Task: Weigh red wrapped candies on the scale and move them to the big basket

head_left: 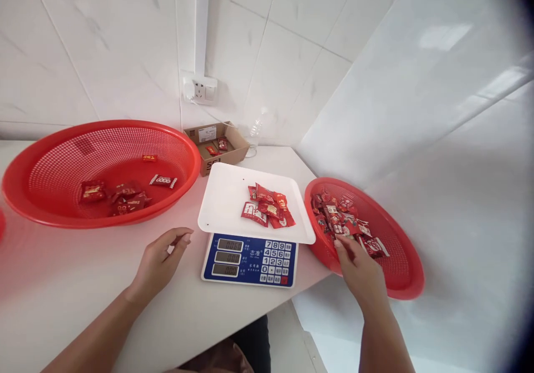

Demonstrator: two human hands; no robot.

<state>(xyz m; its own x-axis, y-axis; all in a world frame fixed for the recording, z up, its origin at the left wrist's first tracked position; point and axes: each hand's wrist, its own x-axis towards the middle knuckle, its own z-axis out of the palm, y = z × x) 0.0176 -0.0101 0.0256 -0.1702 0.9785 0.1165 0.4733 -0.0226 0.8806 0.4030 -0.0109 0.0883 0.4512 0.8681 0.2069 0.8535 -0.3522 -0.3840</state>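
Small glossy red foil packets (270,206), pillow-shaped with crimped ends, lie in a loose overlapping heap on the right half of a white rectangular plastic tray (221,206). Wrappers creased, shiny; print in gold, yellow and white, one at lower left with big white characters, shades from bright red to dark red. Tray sits on a blue-and-white digital scale (250,253) with three grey displays at left and a keypad at right; digits too faint to read surely.

Right hand (359,270) reaches into a red oval perforated plastic basket (396,273), fingers bent, tips at a dark red packet with white lettering (334,219); cannot tell if it's gripped or just touched. More red packets are piled around it, a few with white patches.

Left hand (162,259) is over the white tabletop (187,306), left of the scale: fingers loosely curled, thumb tip just beside the forefinger tip, nothing held.

Wide red mesh-walled plastic basket (62,173) at left: a few scattered packets, including a dark one with white patterned ends (163,181). Open brown cardboard box (227,159) behind the tray holds some red packets; clear plastic bottle (255,128) beside it.
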